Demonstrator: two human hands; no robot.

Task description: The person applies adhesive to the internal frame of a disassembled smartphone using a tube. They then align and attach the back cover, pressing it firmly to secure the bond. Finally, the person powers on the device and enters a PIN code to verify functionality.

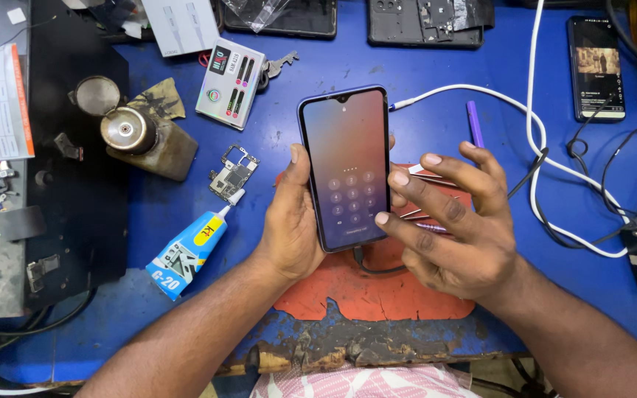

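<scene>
We've got the slim dark-framed smartphone with its lit keypad screen point(346, 168) dead centre over the blue table point(436, 125), left hand point(293, 221) fingers wrapped round its 9 o'clock edge, right hand point(447, 225) fingers spread loose holding nothing, so tap lightly, grip steady.

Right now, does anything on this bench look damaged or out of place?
Yes. The blue table's front edge is worn through and crumbling below the torn orange mat. A bare circuit board lies loose beside the glue tube.
</scene>
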